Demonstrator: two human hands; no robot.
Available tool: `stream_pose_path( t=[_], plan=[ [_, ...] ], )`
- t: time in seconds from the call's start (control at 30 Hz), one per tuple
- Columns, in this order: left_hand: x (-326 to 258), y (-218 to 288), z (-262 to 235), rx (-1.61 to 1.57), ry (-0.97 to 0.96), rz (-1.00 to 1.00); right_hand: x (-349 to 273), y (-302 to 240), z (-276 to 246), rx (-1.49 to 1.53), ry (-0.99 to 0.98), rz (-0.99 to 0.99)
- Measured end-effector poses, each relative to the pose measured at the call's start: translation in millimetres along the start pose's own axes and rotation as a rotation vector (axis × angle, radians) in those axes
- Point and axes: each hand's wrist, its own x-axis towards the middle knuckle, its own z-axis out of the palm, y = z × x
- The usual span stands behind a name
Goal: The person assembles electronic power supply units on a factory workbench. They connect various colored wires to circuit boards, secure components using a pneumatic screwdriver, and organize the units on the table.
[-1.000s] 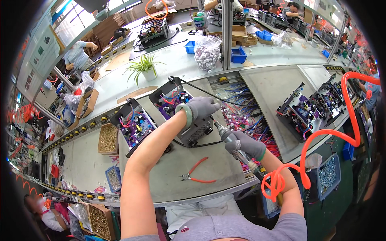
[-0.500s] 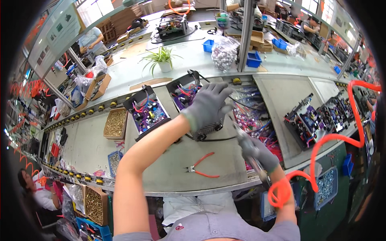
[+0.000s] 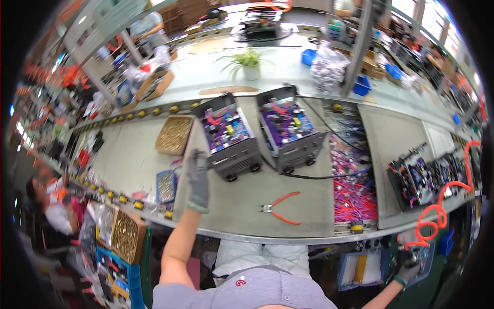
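My left hand (image 3: 197, 177), in a grey glove, is beside the left device (image 3: 230, 139) and below the carton of brass-coloured screws (image 3: 174, 135). Its fingers look stretched out, somewhat blurred, with nothing visible in them. Low at the right, my gloved right hand (image 3: 408, 269) is closed on an air screwdriver (image 3: 410, 256) over a blue bin (image 3: 429, 260). Most of the tool is hidden. An orange coiled hose (image 3: 435, 213) runs to it. A second device (image 3: 290, 126) stands beside the first; both have black housings and purple circuit boards. Red-handled cutting pliers (image 3: 280, 208) lie on the bench.
Red and purple wires fill a trough (image 3: 352, 190) right of the bench board. More black units (image 3: 422, 175) stand at the far right. A small blue tray of screws (image 3: 166, 186) sits at the left, a potted plant (image 3: 250, 69) on the far shelf. Other people work across the bench.
My left hand has left the right device and moved left and down. My right hand has carried the screwdriver down and right, off the bench. Both devices show uncovered; the view has shifted.
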Motion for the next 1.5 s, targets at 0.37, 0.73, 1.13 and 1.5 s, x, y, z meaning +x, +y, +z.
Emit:
stream_pose_path(
  t=[0.37,0.73,1.13,1.5],
  plan=[
    [-37,-42,35,-0.179,0.050,-0.123,-69,-23,75,-0.328,-0.217,0.012],
    [91,-14,-61,-0.272,-0.014,-0.149,-164,-47,176,-0.302,-0.489,-0.185],
    [70,-98,-120,-0.223,0.398,-0.079,-230,5,278,-0.500,-0.856,0.025],
    [19,-20,-123,-0.017,-0.065,-0.154,-283,50,319,-0.684,-1.208,0.220]
  ],
)
